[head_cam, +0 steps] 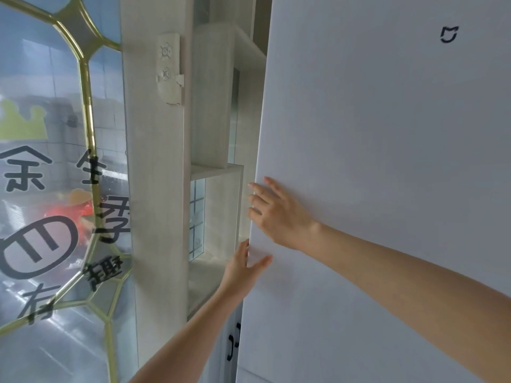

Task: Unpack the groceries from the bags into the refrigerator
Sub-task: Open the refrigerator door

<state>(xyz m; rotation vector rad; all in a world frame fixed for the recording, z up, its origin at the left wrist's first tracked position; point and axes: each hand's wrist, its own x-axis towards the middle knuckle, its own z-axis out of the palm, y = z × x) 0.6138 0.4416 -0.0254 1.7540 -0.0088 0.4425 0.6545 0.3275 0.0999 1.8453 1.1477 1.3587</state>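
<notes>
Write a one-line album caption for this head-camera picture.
Right hand spread on the white refrigerator door, left hand at the door's edge just below.

Plain white refrigerator door, small black logo; gold-framed glass panel.

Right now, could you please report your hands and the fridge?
Both hands open: right hand flat on tall white refrigerator door, left hand at its edge. Door looks shut. Close beside it, pale wooden shelving.

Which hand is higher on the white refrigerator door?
The right hand, spread flat on the white refrigerator door; the left hand sits lower, at its edge.
</notes>
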